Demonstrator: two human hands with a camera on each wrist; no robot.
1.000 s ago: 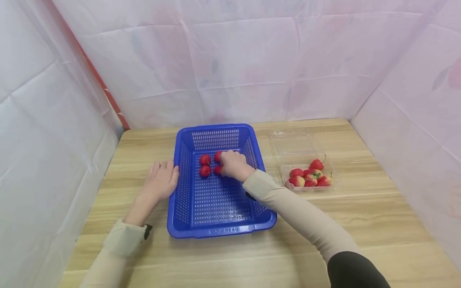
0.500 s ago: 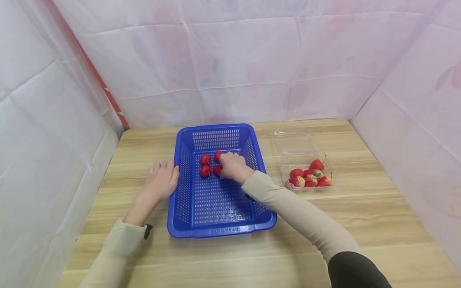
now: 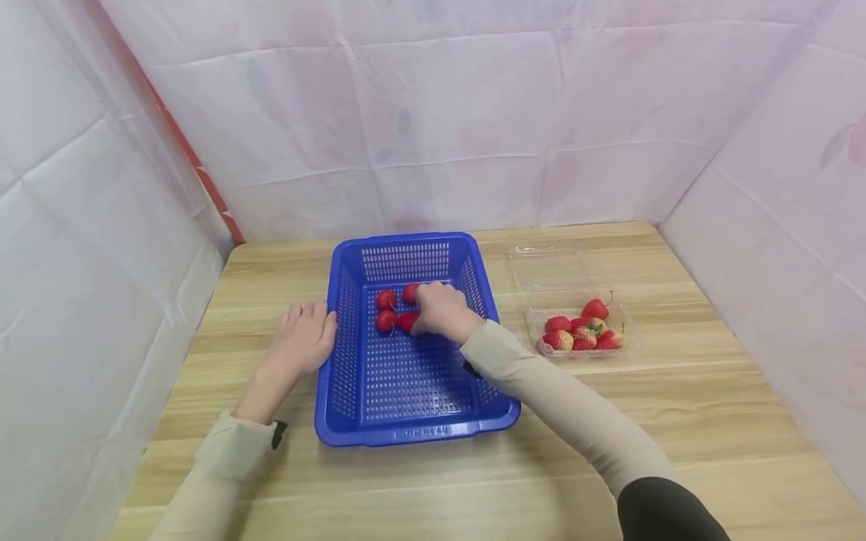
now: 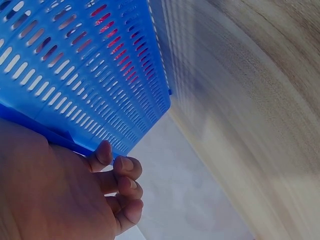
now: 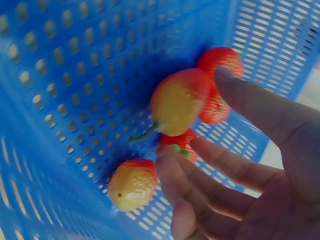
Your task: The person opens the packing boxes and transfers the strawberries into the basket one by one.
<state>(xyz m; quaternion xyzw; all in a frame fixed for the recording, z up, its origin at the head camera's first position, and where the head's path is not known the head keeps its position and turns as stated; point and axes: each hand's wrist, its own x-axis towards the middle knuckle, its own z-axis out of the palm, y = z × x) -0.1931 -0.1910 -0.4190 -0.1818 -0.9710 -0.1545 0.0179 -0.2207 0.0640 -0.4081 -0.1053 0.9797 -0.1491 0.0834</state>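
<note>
Inside the blue plastic basket, my right hand is at a small red-and-yellow fruit with a green stem. The right wrist view has this fruit between the thumb and the fingers, which are spread loosely around it. Nearby on the basket floor lie other red fruits, such as the one by the left wall and another yellow-bottomed one. My left hand rests against the outside of the basket's left rim. In the left wrist view its fingers are loosely bent beside the rim.
To the right of the basket, a clear plastic clamshell box stands with its lid open, several red-and-yellow fruits at its front. The wooden table ends at white patterned sheets behind and at both sides.
My right hand has shifted very slightly to the right, and more of the fruit at its fingertips shows, nearer its left neighbour. The left hand stays at the rim.
</note>
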